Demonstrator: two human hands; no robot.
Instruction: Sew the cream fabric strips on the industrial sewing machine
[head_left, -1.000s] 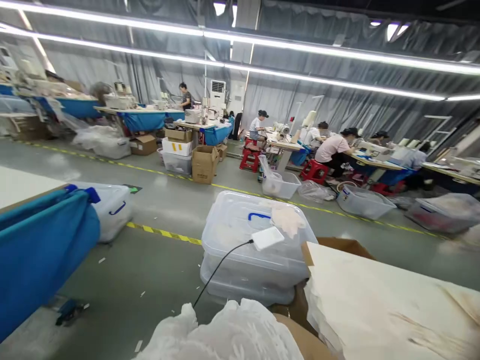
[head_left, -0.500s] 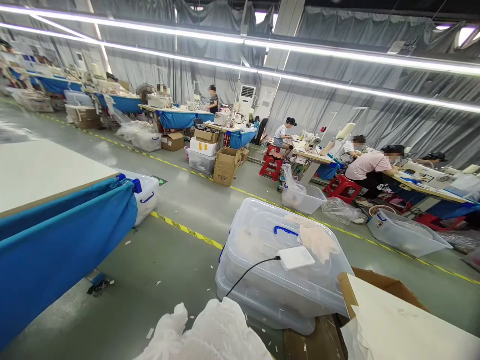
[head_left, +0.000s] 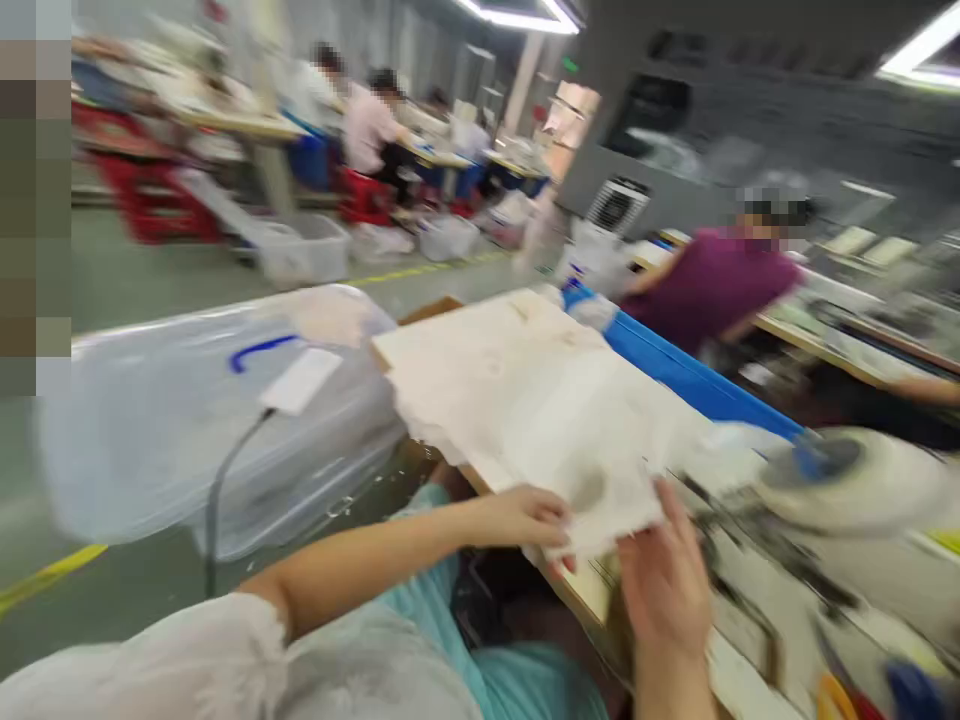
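A white piece of fabric (head_left: 540,420) lies spread over the tabletop in front of me. My left hand (head_left: 525,517) reaches in from the left, its fingers curled on the fabric's near edge. On the other side, my right hand (head_left: 667,575) has the near right corner of the fabric between thumb and fingers; blur softens the exact grip. Just right of that hand is a sewing machine (head_left: 862,500), smeared by motion.
A lidded clear plastic box (head_left: 150,430) stands at the left, with a white power bank (head_left: 302,381) and its cable on top. Blue cloth (head_left: 690,380) edges the table's far side. A person in a purple shirt (head_left: 712,285) sits beyond. Other people sit at tables farther back.
My view has swung to the right and down. Both hands and the fabric on the table now show; the box has shifted to the left of the picture.
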